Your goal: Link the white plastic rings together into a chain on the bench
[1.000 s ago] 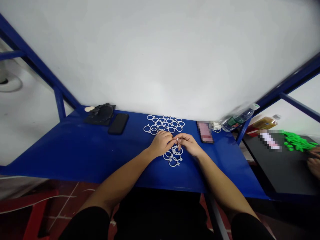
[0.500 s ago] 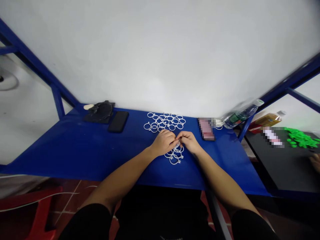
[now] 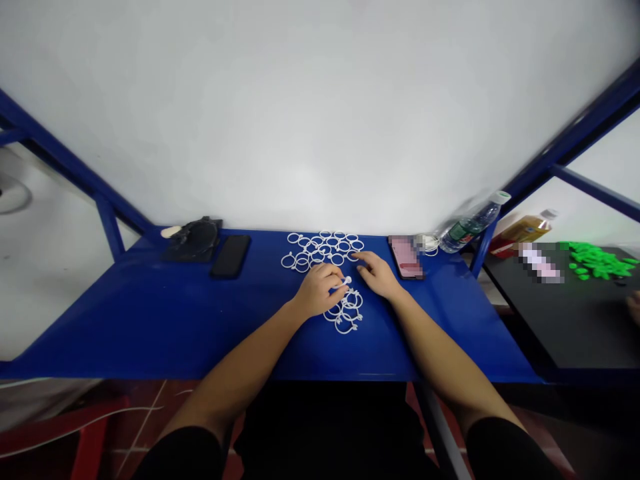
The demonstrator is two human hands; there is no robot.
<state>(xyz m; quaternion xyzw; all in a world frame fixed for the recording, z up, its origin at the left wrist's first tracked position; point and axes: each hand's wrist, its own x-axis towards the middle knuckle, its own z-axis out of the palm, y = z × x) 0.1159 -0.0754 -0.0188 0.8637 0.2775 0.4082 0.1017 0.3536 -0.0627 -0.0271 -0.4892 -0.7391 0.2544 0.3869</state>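
Head view. Blue desk point(image 3: 240, 320). Left hand point(image 3: 320, 291): pinching one white ring point(image 3: 349, 280), above near rings point(image 3: 343, 314). Right hand point(image 3: 378, 275): fingers parted, at edge of far rings point(image 3: 323, 251); contact cannot be told. Risks, as judged: ring dropped, through loose pinch; neighbours dragged, through overlapping. Labels: bottle point(image 3: 469, 229), green label, lettering illegible; phone point(image 3: 407, 259), screen pixelated, unreadable.
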